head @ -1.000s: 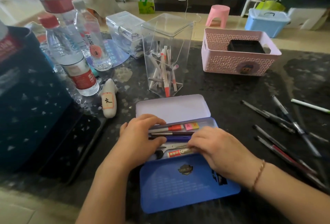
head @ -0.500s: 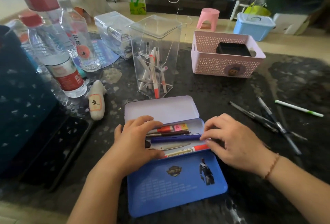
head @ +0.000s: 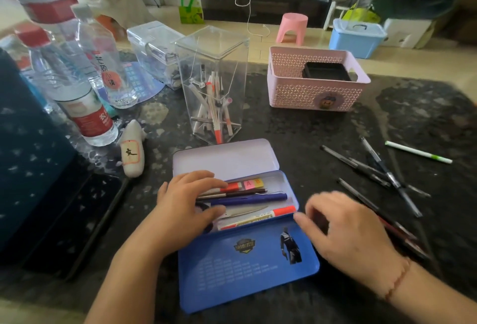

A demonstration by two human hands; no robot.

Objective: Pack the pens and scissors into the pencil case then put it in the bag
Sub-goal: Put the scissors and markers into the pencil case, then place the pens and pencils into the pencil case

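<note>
Head view: pencil case [head: 240, 261] is lying open on the dark table [head: 322, 127], right between both hands. Left hand [head: 184, 207] is resting on the case's left end, fingers fairly straight, laid flat over the pens' ends, thumb pressing near the scissors [head: 244, 212] — not gripping anything. Right hand [head: 346, 233] is hovering at the case's right edge, blurred; fingers loosely curled, holding nothing, fingertips just by the tray's corner & the red-capped marker [head: 258, 217]. In the tray, w/ the left hand's fingers over them: a blue pen [head: 249, 199], a thin dark pen [head: 237, 192], a red-ended pen [head: 231, 187] next to pink/yellow tabs. The case's pale lid is lying flat beyond the hands; the blue printed flap is sitting nearer the person, under the wrists. Just right of the right hand & further out: loose dark pens [head: 371, 168] are scattered on the table, w/ a white-green pen [head: 418, 152] beyond them. Ahead of the left hand: clear plastic box [head: 211, 83] w/ pens standing in it. Ahead of the right hand: pink basket [head: 317, 91]. Far left of the left hand: water bottles [head: 74, 96], a dark blue bag [head: 28, 148].
</note>
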